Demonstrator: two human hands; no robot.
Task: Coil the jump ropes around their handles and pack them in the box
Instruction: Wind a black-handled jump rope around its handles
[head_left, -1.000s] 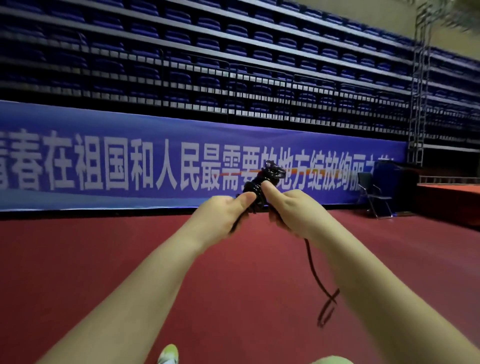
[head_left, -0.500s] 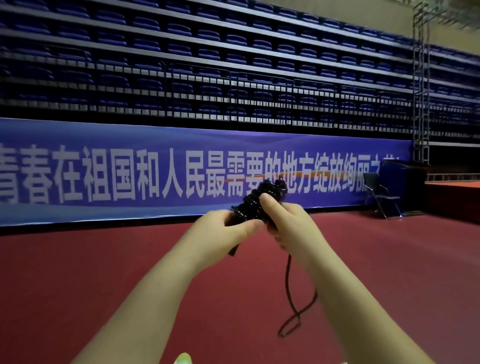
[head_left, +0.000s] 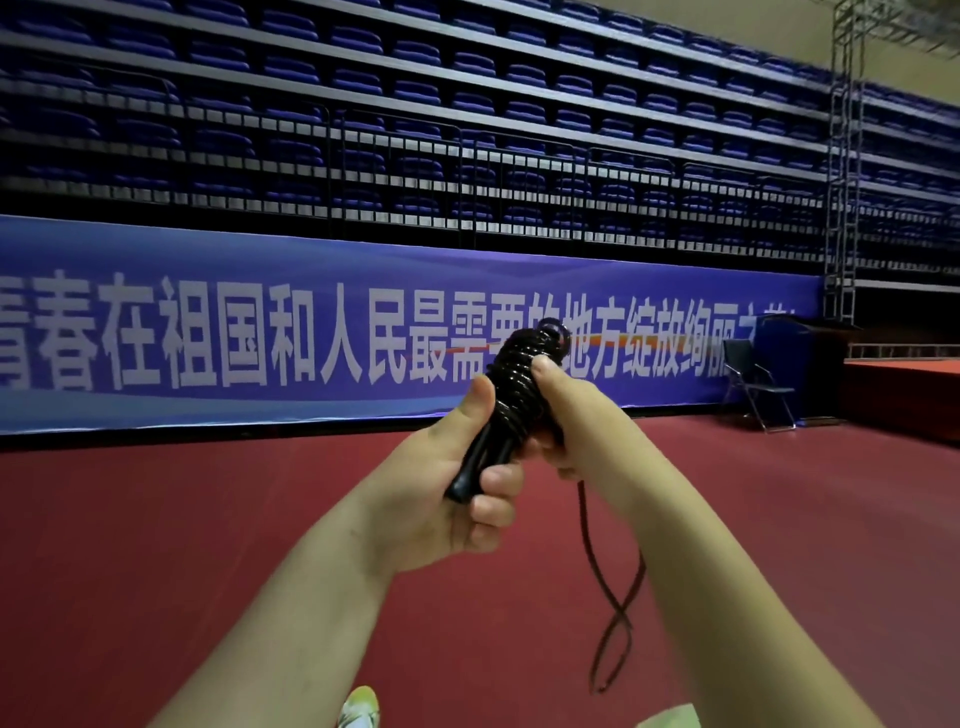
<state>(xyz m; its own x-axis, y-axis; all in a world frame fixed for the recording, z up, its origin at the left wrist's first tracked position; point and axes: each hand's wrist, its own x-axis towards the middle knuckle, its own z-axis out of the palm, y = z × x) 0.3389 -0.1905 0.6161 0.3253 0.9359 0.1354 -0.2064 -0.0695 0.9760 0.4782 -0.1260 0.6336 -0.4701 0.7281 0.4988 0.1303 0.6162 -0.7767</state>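
Observation:
A black jump rope (head_left: 519, 379) is held up in front of me, its cord wound in tight turns around the black handles. My left hand (head_left: 457, 488) grips the lower end of the handles, thumb up along the coil. My right hand (head_left: 566, 410) holds the wound upper part, thumb pressed on the turns. A short loose loop of cord (head_left: 613, 613) hangs below my right hand, twisted once. No box is in view.
Red sports floor (head_left: 208, 545) lies below. A long blue banner (head_left: 260, 332) runs along folded blue stands. A folding chair (head_left: 758, 384) and a low red stage (head_left: 909, 389) stand at the right, beside a metal truss (head_left: 841, 156). Shoe tips (head_left: 358, 706) show at the bottom edge.
The coil on the handles has grown thicker and the hanging loop of cord has become shorter. Both hands have shifted slightly right and upward in view.

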